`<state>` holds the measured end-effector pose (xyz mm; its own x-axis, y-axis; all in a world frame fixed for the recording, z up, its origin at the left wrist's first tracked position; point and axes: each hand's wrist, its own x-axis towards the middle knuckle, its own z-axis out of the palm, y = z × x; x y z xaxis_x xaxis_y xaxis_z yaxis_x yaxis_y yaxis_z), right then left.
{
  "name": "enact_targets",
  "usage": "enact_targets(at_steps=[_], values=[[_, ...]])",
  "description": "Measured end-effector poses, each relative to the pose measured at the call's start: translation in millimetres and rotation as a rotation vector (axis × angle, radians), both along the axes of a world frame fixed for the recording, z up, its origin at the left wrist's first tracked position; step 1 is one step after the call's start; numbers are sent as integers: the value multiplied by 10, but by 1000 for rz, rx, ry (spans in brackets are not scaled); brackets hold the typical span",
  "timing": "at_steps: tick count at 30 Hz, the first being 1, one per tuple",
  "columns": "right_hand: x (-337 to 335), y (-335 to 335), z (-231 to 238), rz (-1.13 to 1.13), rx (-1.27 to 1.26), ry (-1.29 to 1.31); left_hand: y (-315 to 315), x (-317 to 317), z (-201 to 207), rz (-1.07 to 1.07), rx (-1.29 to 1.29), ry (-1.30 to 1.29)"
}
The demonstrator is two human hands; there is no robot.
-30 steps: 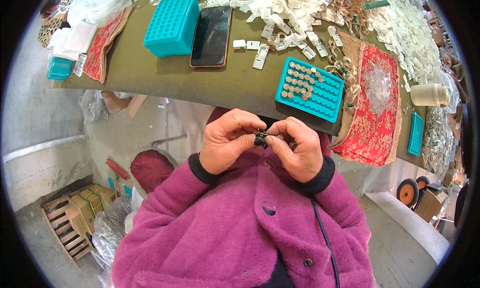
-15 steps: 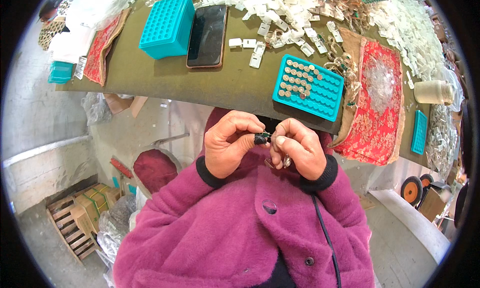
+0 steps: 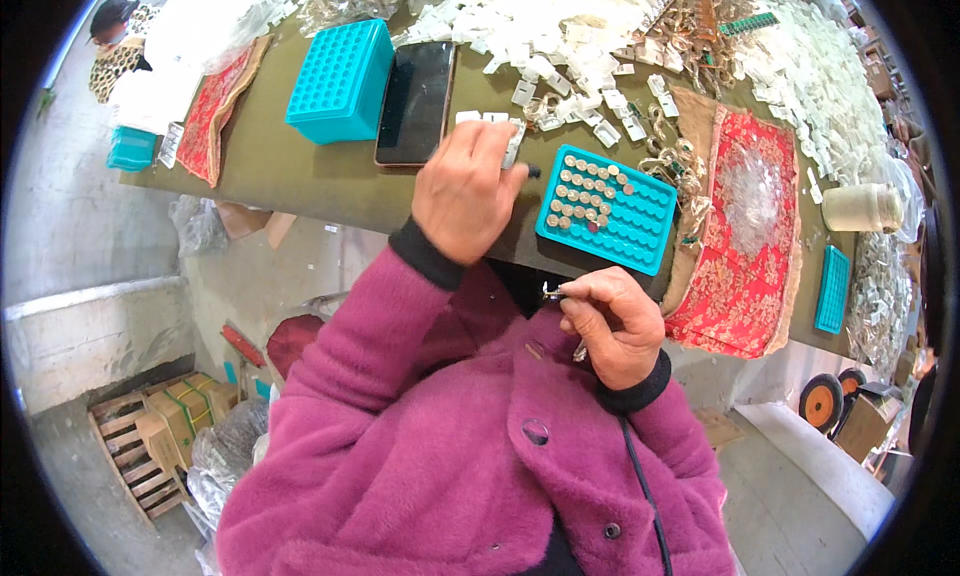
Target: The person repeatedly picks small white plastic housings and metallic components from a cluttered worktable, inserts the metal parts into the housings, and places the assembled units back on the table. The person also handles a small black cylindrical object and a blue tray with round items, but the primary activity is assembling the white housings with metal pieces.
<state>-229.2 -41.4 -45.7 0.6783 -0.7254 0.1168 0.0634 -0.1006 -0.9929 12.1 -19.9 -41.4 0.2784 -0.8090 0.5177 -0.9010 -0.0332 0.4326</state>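
My left hand point(image 3: 465, 191) reaches over the table's front, its fingers stretched onto small white plastic pieces point(image 3: 512, 144) and its thumb apart. At that thumb's tip is a small black piece point(image 3: 533, 171); whether it is worn or held cannot be told. Closer to my body, my right hand point(image 3: 618, 326) pinches a small, thin shiny metal piece point(image 3: 552, 292) between thumb and forefinger. Something pale and cord-like point(image 3: 580, 351) hangs below those fingers. Between and beyond the hands lies a turquoise tray point(image 3: 640, 221), with rows of small round metallic discs point(image 3: 585, 193) in its left part.
A dark phone point(image 3: 415, 101) lies beside a turquoise box with a holed top point(image 3: 340, 81). White plastic pieces point(image 3: 590, 41) heap at the back. Right of the tray is a red patterned cloth point(image 3: 745, 276); a spool point(image 3: 862, 208) stands farther right. Another person point(image 3: 120, 51) is at far left.
My left hand has left the right one and moved up and forward onto the white pieces. My right hand keeps the metal piece, slightly lower and to the right.
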Motion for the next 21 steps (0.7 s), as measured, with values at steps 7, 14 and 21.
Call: enact_targets(at_steps=[7, 14, 21], values=[[-144, 5, -25, -74, 73, 4, -71, 65, -77, 43, -11, -60], [-95, 11, -1, -119, 10, -18, 697, -294, 179, -219, 81, 1084], [33, 37, 79, -116, -177, -29, 863, -462, 21, -357, 63, 797]])
